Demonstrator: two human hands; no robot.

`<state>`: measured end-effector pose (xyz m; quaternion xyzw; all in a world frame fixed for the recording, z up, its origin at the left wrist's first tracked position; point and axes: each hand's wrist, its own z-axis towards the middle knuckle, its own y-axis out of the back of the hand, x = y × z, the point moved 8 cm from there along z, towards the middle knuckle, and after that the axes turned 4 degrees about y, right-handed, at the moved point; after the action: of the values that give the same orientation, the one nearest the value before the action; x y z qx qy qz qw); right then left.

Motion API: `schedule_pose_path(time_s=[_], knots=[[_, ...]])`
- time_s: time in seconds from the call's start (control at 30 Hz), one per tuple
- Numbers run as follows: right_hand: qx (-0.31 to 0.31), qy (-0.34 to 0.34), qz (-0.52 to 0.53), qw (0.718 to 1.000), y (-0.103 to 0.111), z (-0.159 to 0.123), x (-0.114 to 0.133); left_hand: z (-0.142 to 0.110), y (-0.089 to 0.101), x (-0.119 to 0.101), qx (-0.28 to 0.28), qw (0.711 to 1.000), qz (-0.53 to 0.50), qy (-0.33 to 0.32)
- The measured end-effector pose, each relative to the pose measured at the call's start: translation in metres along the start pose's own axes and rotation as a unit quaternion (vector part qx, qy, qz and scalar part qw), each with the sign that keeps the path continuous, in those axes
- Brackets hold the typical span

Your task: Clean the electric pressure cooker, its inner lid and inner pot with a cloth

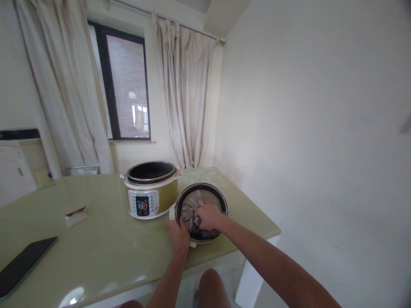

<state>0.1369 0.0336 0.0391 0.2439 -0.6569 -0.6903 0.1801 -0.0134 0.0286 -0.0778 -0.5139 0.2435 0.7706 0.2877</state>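
The lid (205, 194) of an electric pressure cooker rests on the table with its metal inner side facing up towards me. My left hand (180, 233) grips its near left edge by a white tab, the thumb over the rim. Inside the lid, my right hand (208, 216) has its fingers closed on a crumpled grey cloth (210, 233), pressed to the metal; part of the cloth is hidden under the hand. Just left of the lid stands the white and gold cooker body (168, 192), uncovered, with a dark pot inside and a control panel in front.
A dark tablet-like slab (27, 261) lies at the left of the glossy green table (105, 244). Farther back is a small white packet (76, 216). The table's right edge runs beside a white wall (314, 128). Curtains and a window are behind.
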Motion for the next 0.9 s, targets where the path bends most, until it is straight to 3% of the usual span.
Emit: schedule_pose_path(time_s=[0.1, 0.2, 0.27, 0.43, 0.57, 0.9], knots=[[0.001, -0.053, -0.003, 0.999, 0.01, -0.001, -0.022, -0.001, 0.0, 0.0, -0.004, 1.0, 0.0, 0.001], [-0.05, -0.138, -0.011, 0.989, 0.026, 0.006, -0.048, -0.003, 0.0, -0.001, 0.005, 1.0, 0.003, 0.005], [-0.084, -0.157, -0.011, 0.984, 0.031, 0.015, -0.053, -0.005, 0.0, -0.003, 0.005, 1.0, 0.001, 0.002], [-0.146, -0.103, 0.016, 0.984, 0.025, 0.039, -0.021, -0.005, 0.001, -0.004, -0.008, 1.0, 0.001, -0.008], [-0.142, -0.072, 0.04, 0.986, 0.018, 0.044, 0.003, -0.004, 0.002, 0.0, -0.012, 1.0, 0.003, -0.001], [-0.057, -0.022, 0.06, 0.996, -0.008, -0.007, 0.002, -0.002, 0.002, -0.004, -0.007, 1.0, 0.001, 0.003]])
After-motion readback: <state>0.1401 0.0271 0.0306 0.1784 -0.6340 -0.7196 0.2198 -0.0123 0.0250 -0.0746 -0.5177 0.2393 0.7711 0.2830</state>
